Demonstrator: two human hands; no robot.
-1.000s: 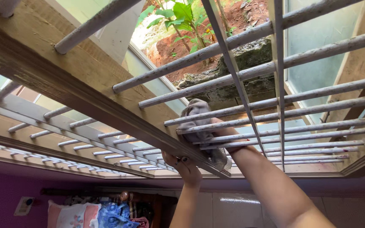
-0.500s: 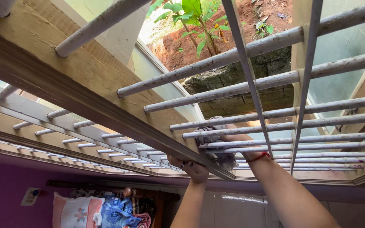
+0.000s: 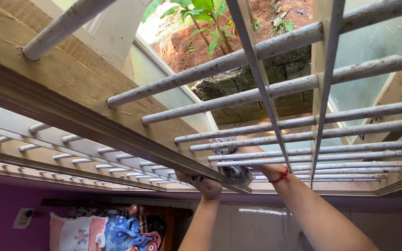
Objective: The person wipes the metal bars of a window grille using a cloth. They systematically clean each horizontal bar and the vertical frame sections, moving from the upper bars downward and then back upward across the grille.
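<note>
Single head-worn camera, no second view, so no shared part. Looks steeply upward from below window grille (image 3: 275, 97), tilted, frame lines running diagonal. Very near wooden window frame (image 3: 70, 93), which fills upper left. Through bars: stone wall (image 3: 257, 79), red soil, green plant (image 3: 205, 18) outside, farther off. Own forearms rise from bottom edge; left hand (image 3: 201, 183) and right hand (image 3: 252, 155) close to lens, at arm's reach. Purple room wall (image 3: 1, 204) along bottom left.

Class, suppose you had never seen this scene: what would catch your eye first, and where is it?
White window bars fill the upper right. The right hand reaches between the lower bars with a grey cloth, while the left hand grips the wooden frame. Green plants show outside, top centre.
</note>
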